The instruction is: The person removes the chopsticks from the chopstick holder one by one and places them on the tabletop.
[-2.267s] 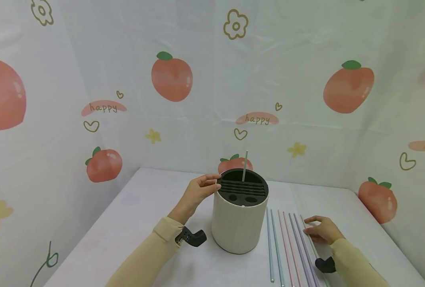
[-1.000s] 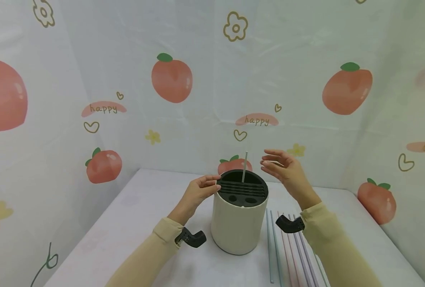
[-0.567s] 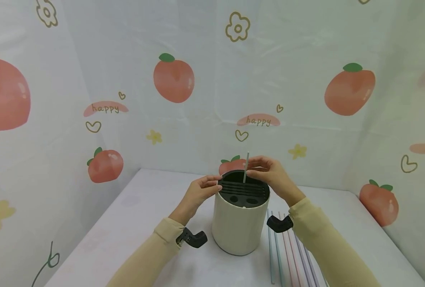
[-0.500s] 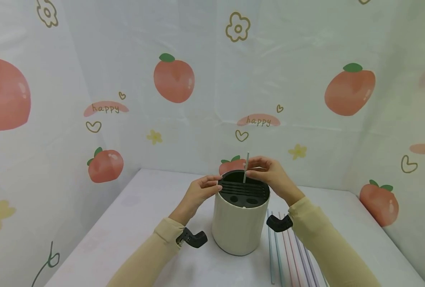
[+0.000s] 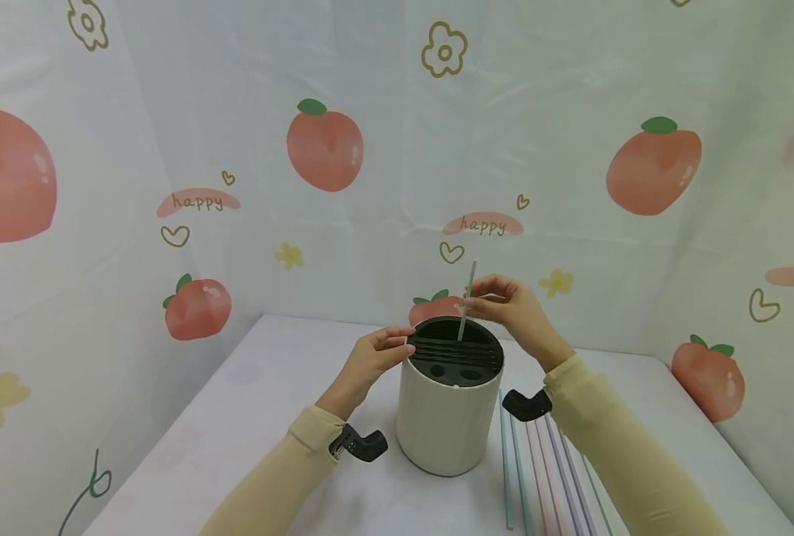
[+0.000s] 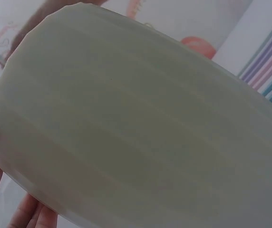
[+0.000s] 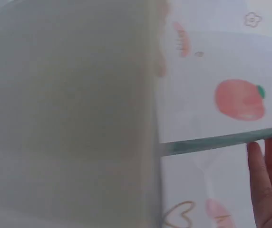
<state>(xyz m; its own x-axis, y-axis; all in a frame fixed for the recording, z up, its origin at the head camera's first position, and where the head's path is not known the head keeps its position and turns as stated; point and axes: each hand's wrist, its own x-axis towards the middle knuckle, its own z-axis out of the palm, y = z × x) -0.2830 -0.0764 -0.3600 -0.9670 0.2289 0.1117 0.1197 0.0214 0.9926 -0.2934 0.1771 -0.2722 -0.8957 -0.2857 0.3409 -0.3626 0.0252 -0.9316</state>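
A cream cylindrical desk organizer [image 5: 445,428] with a black slotted top [image 5: 453,356] stands upright on the table. The left hand [image 5: 374,356] touches the left side of its rim with the fingertips, fingers fairly straight. Above the far rim, the right hand [image 5: 509,307] pinches a thin pale green straw-like stick [image 5: 463,325] between thumb and fingers. The stick leans slightly right, and its lower end is hidden inside the large back compartment. In the right wrist view, the green stick [image 7: 207,143] runs from the organizer's edge to the fingertips.
Several thin sticks in blue, pink [image 5: 536,465], purple and green lie side by side on the white table [image 5: 236,432], right of the organizer. The right forearm passes over some of them. A fruit-printed cloth [image 5: 370,246] hangs behind.
The right hand has come from the sticks on the table to the stick in the organizer and taken hold of it. Since half a second ago, the stick has risen and tilted right. The left hand stays put.
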